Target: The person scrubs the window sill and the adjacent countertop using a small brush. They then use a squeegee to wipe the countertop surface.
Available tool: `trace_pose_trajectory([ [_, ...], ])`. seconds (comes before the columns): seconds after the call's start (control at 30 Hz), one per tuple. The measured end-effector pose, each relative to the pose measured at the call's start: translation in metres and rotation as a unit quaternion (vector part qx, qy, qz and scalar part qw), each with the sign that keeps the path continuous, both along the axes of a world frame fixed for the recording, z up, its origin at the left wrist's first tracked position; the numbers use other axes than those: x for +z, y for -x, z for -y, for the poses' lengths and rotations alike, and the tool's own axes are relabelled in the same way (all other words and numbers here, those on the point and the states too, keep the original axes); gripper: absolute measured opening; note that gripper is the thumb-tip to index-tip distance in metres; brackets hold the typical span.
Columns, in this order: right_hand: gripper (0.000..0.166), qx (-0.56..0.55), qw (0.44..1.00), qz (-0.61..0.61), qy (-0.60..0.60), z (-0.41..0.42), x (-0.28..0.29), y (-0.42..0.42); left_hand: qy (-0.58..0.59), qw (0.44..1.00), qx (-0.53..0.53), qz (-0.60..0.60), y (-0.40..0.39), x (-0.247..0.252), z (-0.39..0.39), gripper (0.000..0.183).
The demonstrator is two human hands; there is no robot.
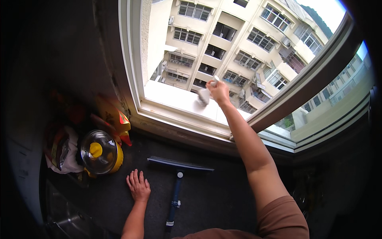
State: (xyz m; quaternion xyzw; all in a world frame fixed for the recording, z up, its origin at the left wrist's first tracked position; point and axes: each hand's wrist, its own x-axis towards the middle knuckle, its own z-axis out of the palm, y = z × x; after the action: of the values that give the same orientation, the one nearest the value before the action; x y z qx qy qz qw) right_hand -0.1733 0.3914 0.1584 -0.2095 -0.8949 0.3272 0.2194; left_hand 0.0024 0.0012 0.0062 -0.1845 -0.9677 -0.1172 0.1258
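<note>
My right hand reaches out through the open window, shut on the white handle of a brush. The brush head, blurred, is over the white outer ledge; whether it touches the ledge I cannot tell. Palm down, my left hand rests on the dark countertop with its fingers slightly apart and nothing in it. To the right of that hand lies a dark blue squeegee with a long handle, its wide blade towards the window.
A yellow pot with a glass lid stands at the left, by a red and yellow bag and a pale cloth or bag. A metal sink is at the lower left. The window frame borders the counter; buildings rise outside.
</note>
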Motion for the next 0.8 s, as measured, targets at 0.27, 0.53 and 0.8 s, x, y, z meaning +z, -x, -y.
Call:
trace_pose_trajectory([
  [0.27, 0.005, 0.126, 0.889, 0.102, 0.429, 0.029, 0.008, 0.015, 0.005, 1.000, 0.002, 0.002, -0.001, -0.001, 0.002, 0.038],
  [0.53, 0.012, 0.054, 0.991, -0.093, -0.083, 0.011, 0.045, 0.016, 0.009, 1.000, 0.001, -0.003, 0.000, -0.001, -0.002, 0.038],
  [0.8, 0.009, 0.113, 0.974, 0.071, -0.185, 0.010, 0.018, -0.007, 0.003, 1.000, -0.003, -0.004, -0.001, -0.002, -0.001, 0.038],
])
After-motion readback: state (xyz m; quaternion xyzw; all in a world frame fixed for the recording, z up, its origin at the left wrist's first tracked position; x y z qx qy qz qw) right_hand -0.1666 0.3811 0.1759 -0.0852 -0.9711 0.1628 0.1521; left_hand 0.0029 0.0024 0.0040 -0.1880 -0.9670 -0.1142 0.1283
